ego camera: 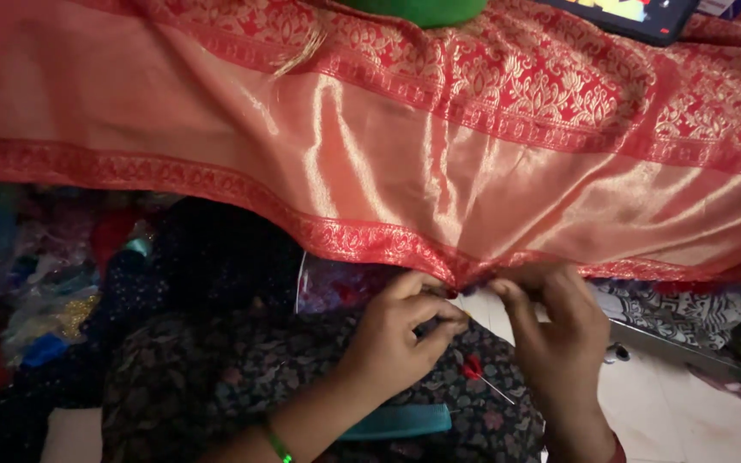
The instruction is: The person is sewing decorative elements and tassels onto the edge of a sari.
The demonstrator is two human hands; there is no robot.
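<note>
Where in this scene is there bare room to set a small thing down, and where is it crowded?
Bare pale floor shows at lower right, bordered by the right hand, the patterned cloth and the red-and-gold fabric. A small strip lies between the two hands. Left of the left hand, heaped coloured scraps crowd everything.

The person is wearing a thin green bangle on the left wrist, a red band on the right, and dark floral-print clothing.

A flat dark-framed screen lies at the top edge, right of centre, on the red and gold cloth; its lit face shows blue, yellow and orange patches; only its lower part shows.
</note>
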